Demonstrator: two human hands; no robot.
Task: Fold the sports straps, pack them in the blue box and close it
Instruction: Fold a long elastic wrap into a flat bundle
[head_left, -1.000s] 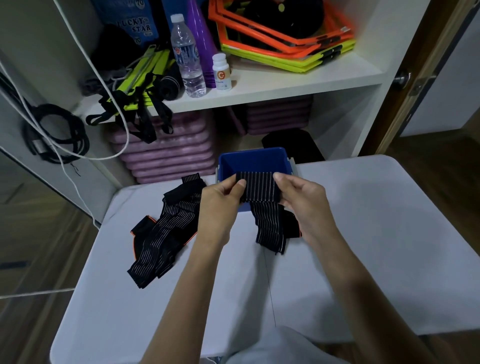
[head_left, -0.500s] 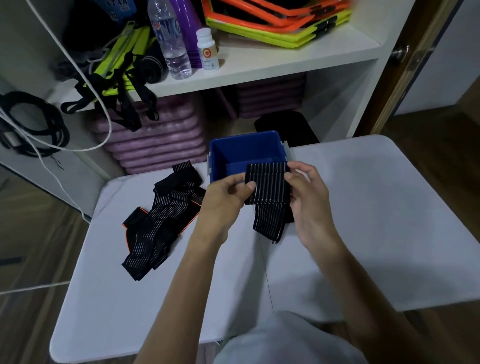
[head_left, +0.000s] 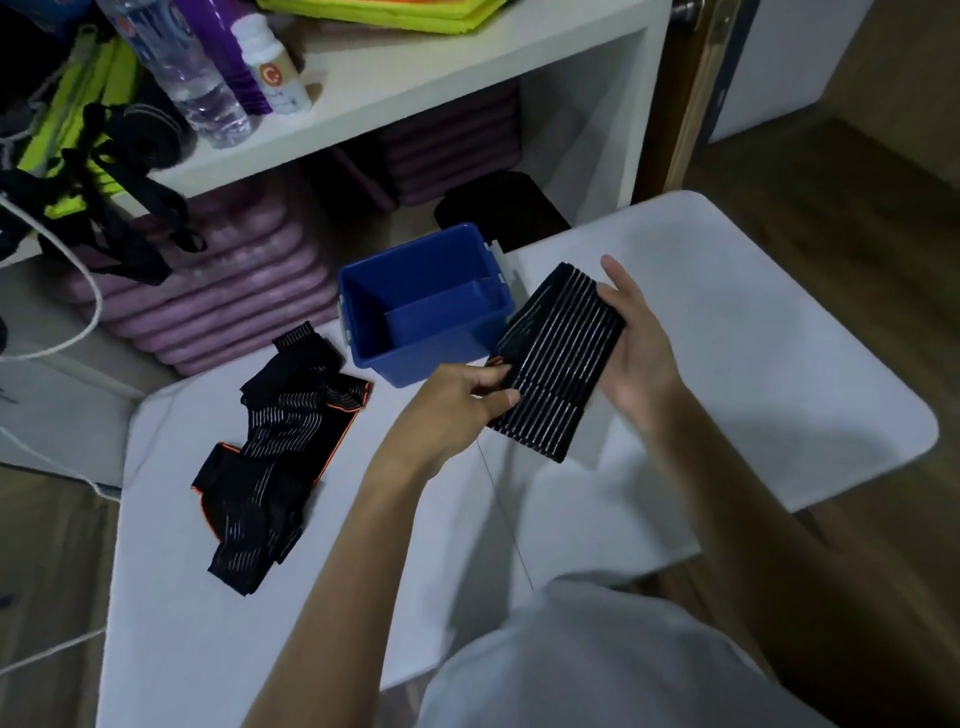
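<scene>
- The step in hand is the folding of the first strap: a folded strap (head_left: 558, 358) is held in the air, just beside the right side of the blue box (head_left: 423, 306), above the white table (head_left: 727, 332)
- The left hand (head_left: 457, 402) pinches the lower left edge of this strap between thumb and fingers; the right hand (head_left: 636, 348) supports it from the right side, with the fingers behind the cloth and the thumb at the upper edge, so it grips the strap too
- The blue box stands open at the far edge of the table, and it looks empty inside; I see no lid
- A second pile of straps (head_left: 275, 447), black with orange edge, lies not folded on the table, left of the box and well apart from the hands
- I judge the next move is to bring the folded strap over the box and lay it flat inside, keeping the fold pressed so it does not open
- Writing: the small white bottle (head_left: 270, 67) on the shelf (head_left: 415, 78) shows an orange round mark with the letter "C"; the text under it is too small to read
</scene>
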